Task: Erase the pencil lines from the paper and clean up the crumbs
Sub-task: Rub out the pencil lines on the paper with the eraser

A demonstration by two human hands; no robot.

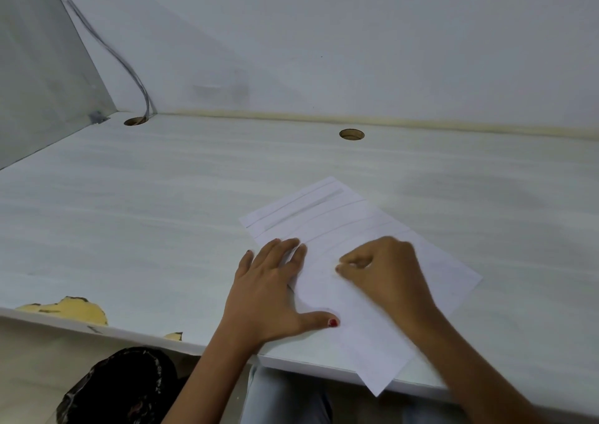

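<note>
The white paper (366, 333) lies flat on the table (162, 213), turned askew. Its long sides run from 11 o'clock to 5 o'clock, and its near corner at 5 o'clock overhangs the table's front edge. Thin pencil lines (324, 214) cross its far half from 8 o'clock to 2 o'clock, with one broad grey smudged streak among them. The near half looks blank.

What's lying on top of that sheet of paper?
The left hand lies flat on the paper at its left edge. The right hand, curled, rests mid-sheet. Pencil lines cross the far part. Whether the right hand holds anything is hidden.
</note>
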